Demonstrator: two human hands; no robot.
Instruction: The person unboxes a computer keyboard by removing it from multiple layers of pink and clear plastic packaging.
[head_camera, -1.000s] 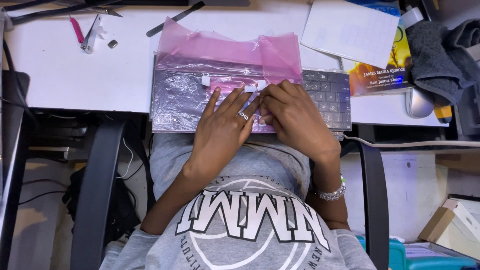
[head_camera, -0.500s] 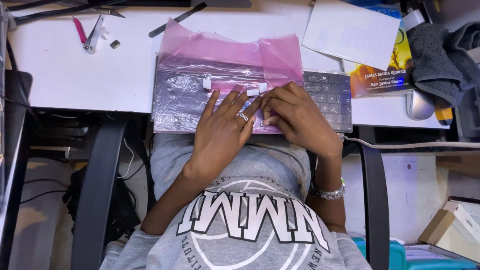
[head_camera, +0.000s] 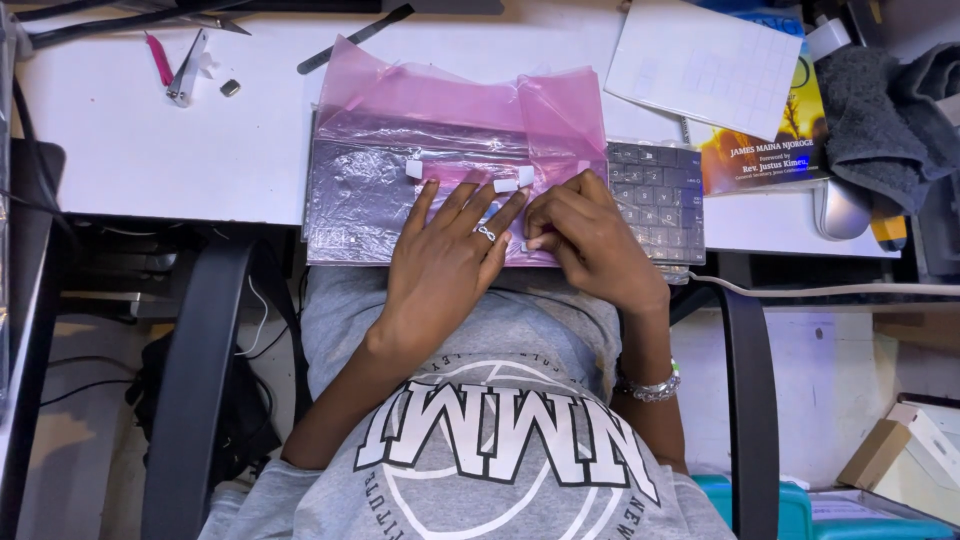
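Note:
A dark keyboard (head_camera: 660, 195) lies at the near edge of the white desk (head_camera: 200, 160), most of it inside a translucent pink plastic bag (head_camera: 440, 130) with small white tape pieces (head_camera: 505, 184) on it. My left hand (head_camera: 445, 265), wearing a ring, rests flat on the bag with its fingers spread. My right hand (head_camera: 590, 240) sits next to it, its fingers curled and pinching the bag where it ends across the keys. The right end of the keyboard sticks out uncovered.
A pink tool (head_camera: 160, 60), metal tweezers (head_camera: 185, 70) and a black pry stick (head_camera: 355, 38) lie at the desk's back left. White paper (head_camera: 710, 65), a book (head_camera: 770, 150), a grey cloth (head_camera: 885, 110) and a mouse (head_camera: 840, 205) sit at the right. Chair armrests (head_camera: 195, 400) flank my lap.
My right hand has drawn slightly toward me and curled its fingers tighter on the bag's edge. My left hand stays flat on the bag.

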